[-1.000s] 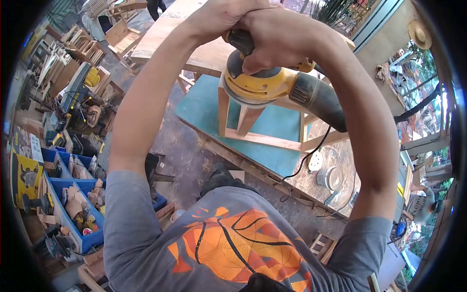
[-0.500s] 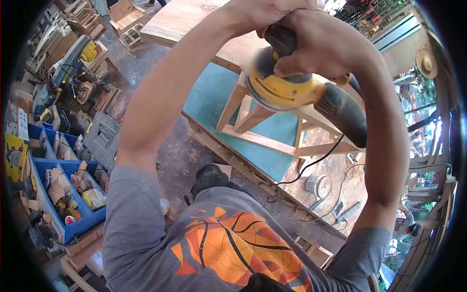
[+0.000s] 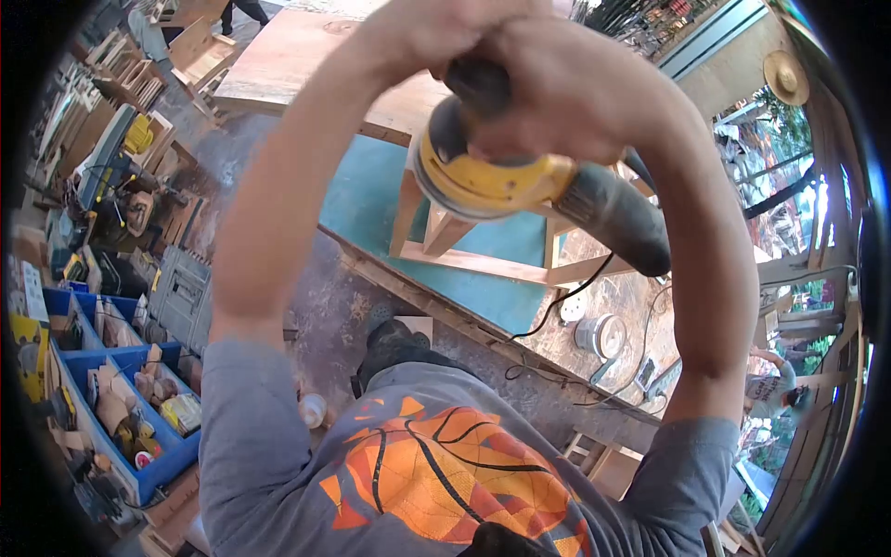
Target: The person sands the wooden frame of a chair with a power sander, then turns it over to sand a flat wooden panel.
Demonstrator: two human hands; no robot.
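The right hand (image 3: 557,85) is the nearer one to the yellow sander (image 3: 492,186), its fingers wrapped round the black handle with the thumb laid along the near side; the left hand (image 3: 455,23) laps against it at the top edge, too blurred and cropped to tell whether its fingers are closed on the tool. The sander lies directly below the right hand's fingers — its long axis runs from the round head toward the lower right, where the black dust tube (image 3: 613,218) passes under the right forearm. The head sits over one end of a wooden frame (image 3: 475,264); whether the disc touches it cannot be told. The frame stands on a teal sheet (image 3: 360,197), laid over a worn workbench (image 3: 642,320) with a round tub (image 3: 601,336) near its edge. Beyond are a broad wooden panel (image 3: 288,54), a divided blue tray (image 3: 169,469) on the left, a wooden chair (image 3: 200,56), a hanging straw hat (image 3: 786,77) and — far right — another person (image 3: 772,390).
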